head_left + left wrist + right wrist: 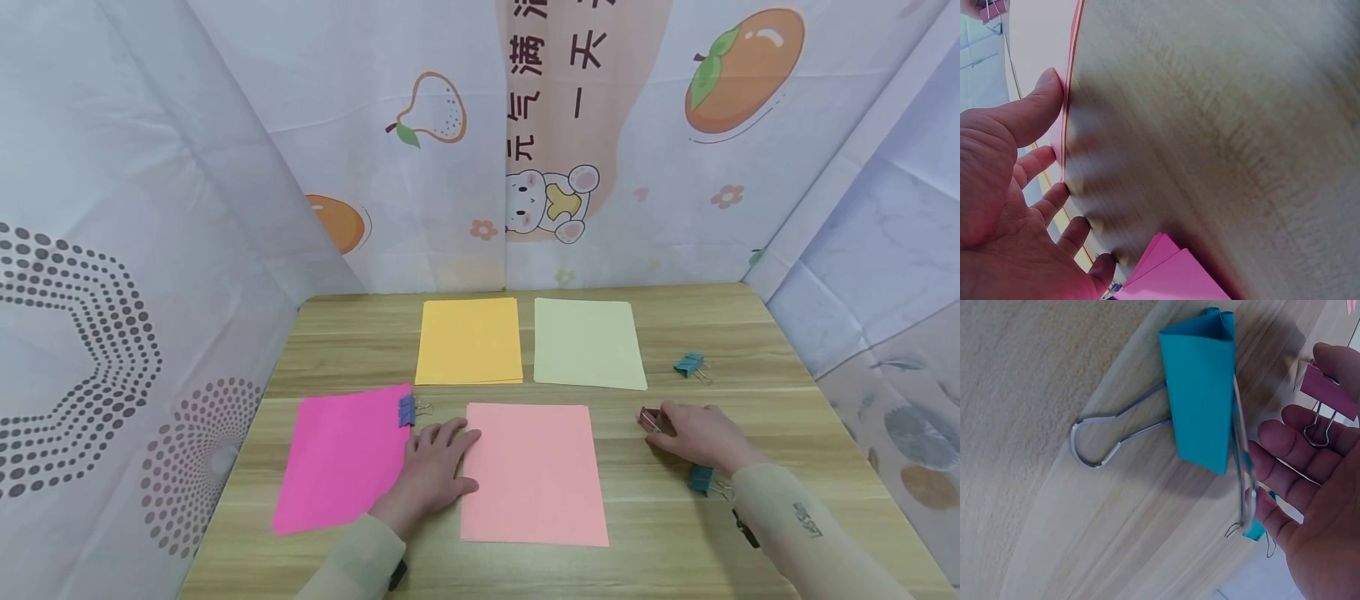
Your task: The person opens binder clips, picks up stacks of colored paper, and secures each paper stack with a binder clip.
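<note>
My left hand (429, 471) touches the left edge of a light pink paper stack (534, 475) with thumb and fingers spread. In the left wrist view, the thumb lies against the layered edge of the light pink sheets (1041, 44), and the other fingers reach down beside it. To the right of that stack, my right hand (703, 435) holds a pink binder clip (649, 419) between thumb and fingers. The right wrist view shows this pink clip (1329, 394) with a wire handle against the fingers. A teal binder clip (1200, 394) stands on the table close by the right wrist.
Magenta paper (345, 458) with a blue binder clip (406, 411) on its right edge lies at the left. Yellow sheets (468, 342) and pale green sheets (588, 343) lie at the back. Another teal clip (688, 364) sits at the back right. Printed curtains (405, 192) surround the table.
</note>
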Demonstrator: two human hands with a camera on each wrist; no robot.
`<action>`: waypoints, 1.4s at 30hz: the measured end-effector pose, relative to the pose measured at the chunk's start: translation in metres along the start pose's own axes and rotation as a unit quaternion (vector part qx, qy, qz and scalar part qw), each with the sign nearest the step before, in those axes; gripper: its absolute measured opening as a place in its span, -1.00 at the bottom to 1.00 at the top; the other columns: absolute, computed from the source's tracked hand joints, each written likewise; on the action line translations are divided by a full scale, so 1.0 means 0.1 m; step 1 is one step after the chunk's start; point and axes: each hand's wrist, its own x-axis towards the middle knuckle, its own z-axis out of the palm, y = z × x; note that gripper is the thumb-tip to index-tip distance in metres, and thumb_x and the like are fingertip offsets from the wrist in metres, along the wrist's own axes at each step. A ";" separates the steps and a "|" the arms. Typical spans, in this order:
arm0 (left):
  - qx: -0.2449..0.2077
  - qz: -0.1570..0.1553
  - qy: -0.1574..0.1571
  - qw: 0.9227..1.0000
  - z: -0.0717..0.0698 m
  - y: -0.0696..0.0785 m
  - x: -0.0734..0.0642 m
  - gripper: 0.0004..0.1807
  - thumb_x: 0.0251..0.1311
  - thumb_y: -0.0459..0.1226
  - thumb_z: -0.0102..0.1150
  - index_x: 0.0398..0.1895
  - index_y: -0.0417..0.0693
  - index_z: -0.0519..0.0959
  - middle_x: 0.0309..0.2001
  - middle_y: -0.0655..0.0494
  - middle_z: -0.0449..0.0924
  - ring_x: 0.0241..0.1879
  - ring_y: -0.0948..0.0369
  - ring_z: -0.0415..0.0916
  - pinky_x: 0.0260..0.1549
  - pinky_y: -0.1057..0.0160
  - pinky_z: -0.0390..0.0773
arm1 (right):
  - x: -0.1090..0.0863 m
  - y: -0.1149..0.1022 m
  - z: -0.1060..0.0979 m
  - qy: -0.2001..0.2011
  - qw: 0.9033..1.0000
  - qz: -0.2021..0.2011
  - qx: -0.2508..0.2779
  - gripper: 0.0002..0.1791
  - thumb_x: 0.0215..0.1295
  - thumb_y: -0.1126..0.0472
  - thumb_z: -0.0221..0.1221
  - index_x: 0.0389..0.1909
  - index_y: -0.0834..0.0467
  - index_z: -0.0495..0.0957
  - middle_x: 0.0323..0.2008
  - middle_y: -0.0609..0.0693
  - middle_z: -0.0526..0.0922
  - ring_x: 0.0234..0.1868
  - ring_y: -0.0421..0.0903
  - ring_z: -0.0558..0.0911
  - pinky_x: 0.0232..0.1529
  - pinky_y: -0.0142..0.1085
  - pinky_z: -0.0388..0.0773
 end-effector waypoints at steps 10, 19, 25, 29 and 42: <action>-0.006 0.013 0.019 1.000 0.08 -0.07 0.02 -0.20 0.15 0.00 0.41 0.48 0.16 0.38 0.51 0.04 0.19 0.40 -0.20 0.11 0.22 -0.34 0.14 | -0.02 0.00 -0.04 0.009 1.000 -0.009 -0.001 -0.60 0.33 -0.14 0.27 -0.38 0.09 0.43 -0.52 -0.14 0.46 -0.53 -0.16 0.37 -0.40 -0.08 0.40; -0.007 0.014 0.010 1.000 0.01 -0.02 0.00 -0.22 0.15 -0.03 0.43 0.46 0.11 0.40 0.49 0.00 0.21 0.39 -0.21 0.12 0.19 -0.35 0.16 | -0.03 -0.02 -0.07 0.007 1.000 -0.013 0.004 -0.62 0.33 -0.11 0.28 -0.36 0.11 0.44 -0.51 -0.13 0.48 -0.53 -0.15 0.37 -0.43 -0.11 0.39; 0.003 0.005 -0.001 1.000 0.00 -0.01 0.00 -0.22 0.17 0.00 0.42 0.47 0.13 0.39 0.50 0.03 0.20 0.40 -0.18 0.12 0.22 -0.32 0.17 | -0.04 -0.03 -0.08 0.005 1.000 -0.006 0.018 -0.62 0.34 -0.11 0.28 -0.36 0.11 0.43 -0.53 -0.11 0.44 -0.56 -0.14 0.37 -0.50 -0.19 0.37; 0.008 0.004 -0.003 1.000 0.00 0.00 0.00 -0.22 0.17 0.00 0.42 0.47 0.14 0.39 0.50 0.03 0.20 0.40 -0.17 0.13 0.21 -0.32 0.18 | -0.04 -0.04 -0.08 0.004 1.000 -0.003 0.023 -0.61 0.35 -0.11 0.27 -0.36 0.12 0.43 -0.53 -0.10 0.44 -0.56 -0.13 0.38 -0.51 -0.20 0.37; 0.000 0.009 0.003 1.000 0.02 -0.03 0.01 -0.21 0.15 -0.01 0.43 0.47 0.12 0.39 0.50 0.01 0.20 0.40 -0.20 0.11 0.22 -0.35 0.16 | -0.06 -0.04 -0.07 0.001 0.999 0.006 0.033 -0.61 0.35 -0.11 0.26 -0.36 0.12 0.44 -0.57 -0.09 0.44 -0.58 -0.13 0.39 -0.53 -0.23 0.36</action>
